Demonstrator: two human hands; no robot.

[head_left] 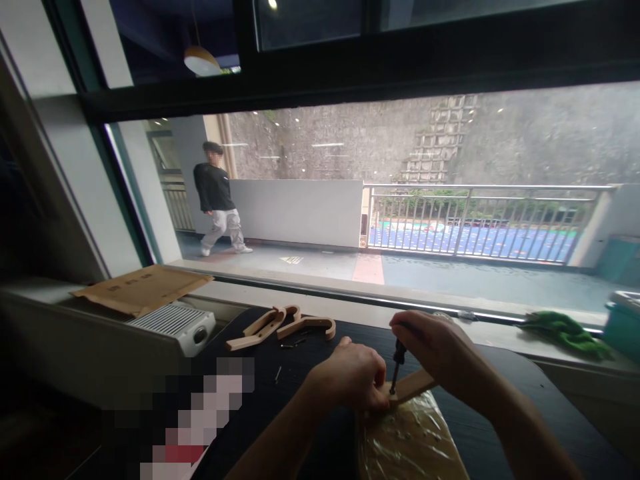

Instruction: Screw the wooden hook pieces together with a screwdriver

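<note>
In my right hand (437,343) is a screwdriver (399,353), held upright with the palm over its handle. Its shaft points down at a curved wooden piece (416,388), where the tip meets the wood. My left hand (353,373) is closed at the left end of that piece, fingers gripping it by the tip. Beneath the piece lies a wooden board wrapped in clear plastic (413,443). Several similar wooden hooks (263,328) rest farther back on the left, with loose screws (278,375) near them.
The black table (294,365) stands against a window sill. On the left, a brown paper envelope (150,287) lies over a white slotted unit (175,323). A green cloth (565,333) and a teal container (625,327) sit at right. Outside, a person (215,187) walks.
</note>
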